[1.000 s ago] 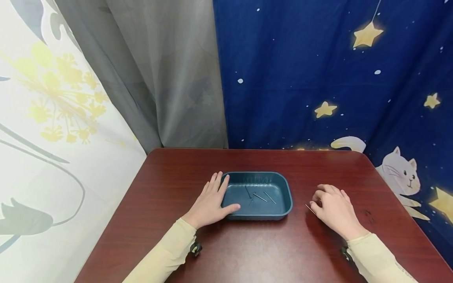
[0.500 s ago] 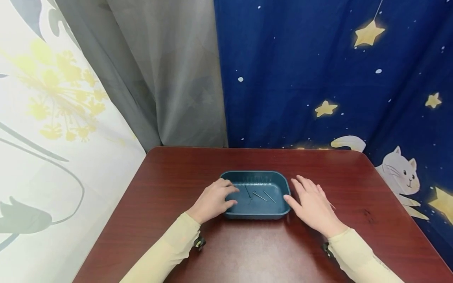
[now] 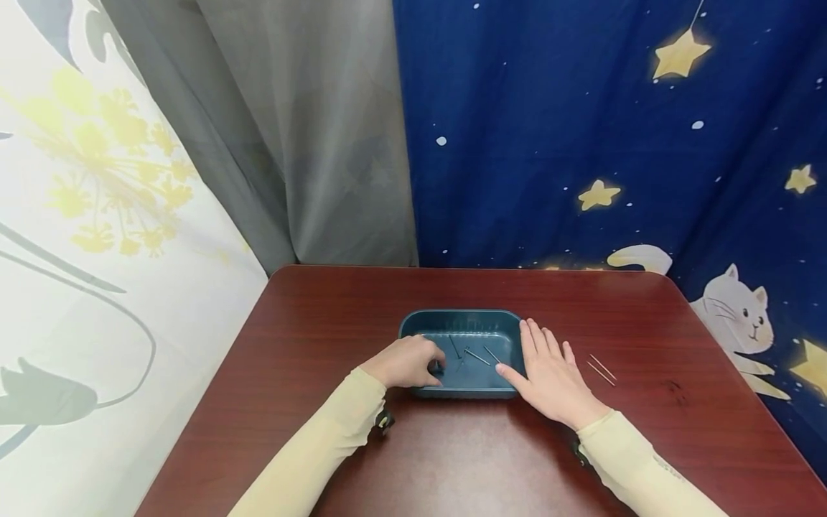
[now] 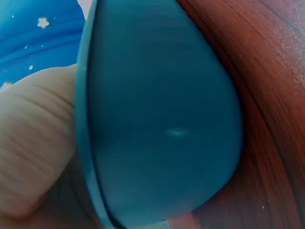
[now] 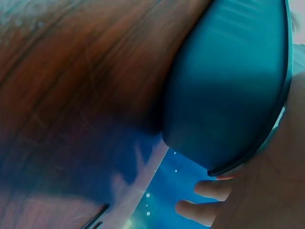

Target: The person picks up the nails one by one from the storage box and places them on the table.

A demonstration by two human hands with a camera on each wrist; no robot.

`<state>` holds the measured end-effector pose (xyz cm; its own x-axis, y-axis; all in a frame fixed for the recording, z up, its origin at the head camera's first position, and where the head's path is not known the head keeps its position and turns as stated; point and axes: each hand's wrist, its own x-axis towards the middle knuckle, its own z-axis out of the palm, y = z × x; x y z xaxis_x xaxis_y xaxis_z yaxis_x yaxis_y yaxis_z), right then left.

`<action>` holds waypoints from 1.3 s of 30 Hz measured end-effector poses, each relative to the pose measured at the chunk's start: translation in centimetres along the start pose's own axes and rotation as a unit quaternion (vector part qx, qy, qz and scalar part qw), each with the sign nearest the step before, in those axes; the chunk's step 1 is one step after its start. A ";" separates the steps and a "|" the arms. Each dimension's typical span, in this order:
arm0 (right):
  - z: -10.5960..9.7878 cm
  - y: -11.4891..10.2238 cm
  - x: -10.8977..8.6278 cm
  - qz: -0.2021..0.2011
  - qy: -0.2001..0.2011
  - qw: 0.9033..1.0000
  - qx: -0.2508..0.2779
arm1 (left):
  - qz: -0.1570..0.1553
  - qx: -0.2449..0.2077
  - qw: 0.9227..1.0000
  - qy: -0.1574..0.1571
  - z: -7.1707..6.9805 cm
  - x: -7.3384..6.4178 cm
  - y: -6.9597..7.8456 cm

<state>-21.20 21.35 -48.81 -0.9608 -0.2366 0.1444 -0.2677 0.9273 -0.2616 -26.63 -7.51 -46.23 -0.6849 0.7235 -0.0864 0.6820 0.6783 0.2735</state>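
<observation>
A dark teal rectangular tray (image 3: 465, 393) stands on the table, with several thin nails (image 3: 477, 356) lying loose on its floor. My left hand (image 3: 403, 361) reaches over the tray's left end, fingers bent down inside it; whether anything lies between fingers and thumb is hidden. At the other end, my right hand (image 3: 555, 377) rests on the rim with its fingers extended and the thumb over the inside. Two nails (image 3: 601, 374) lie almost parallel on the table to the right of that hand. The left wrist view shows the tray's outer wall (image 4: 162, 105) beside part of my left hand.
The reddish-brown wooden table (image 3: 336, 301) extends around the tray on all sides. Behind it hang a grey curtain (image 3: 342, 143) and a blue curtain with stars (image 3: 517, 143). A pale patterned curtain (image 3: 97, 345) borders the left side.
My right hand has moved left from the table onto the tray's right end, leaving a second nail on the table. My left hand has gone from lying on the left rim to bending into the tray.
</observation>
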 end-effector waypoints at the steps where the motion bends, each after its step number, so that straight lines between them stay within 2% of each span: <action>1: 0.0 0.0 0.0 0.001 -0.001 1.000 -0.001 | -0.002 0.003 1.000 -0.004 0.0 0.1 0.1; 10: 0.2 -0.2 0.5 0.016 0.003 1.000 0.003 | -0.004 0.054 0.998 -0.012 0.9 1.4 0.4; 20: 0.6 -0.2 0.6 0.025 0.012 1.000 0.012 | -0.009 0.057 0.998 -0.018 1.5 2.0 0.3; 24: 0.8 -0.2 0.5 0.027 0.013 0.999 0.011 | -0.002 0.066 0.998 -0.010 1.8 2.7 0.8; 31: 0.7 -0.4 0.5 0.030 0.007 0.999 0.015 | -0.026 0.091 0.996 0.006 2.7 4.1 2.3; 39: 0.3 -0.6 0.4 0.035 -0.006 0.999 0.019 | -0.019 0.116 0.993 0.019 3.1 5.6 4.1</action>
<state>-21.50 20.64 -48.88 -0.9779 -0.1758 0.1135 -0.2027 0.9302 -0.3061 -26.90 -0.26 -48.60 -0.7178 0.6941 -0.0544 0.6928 0.7199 0.0419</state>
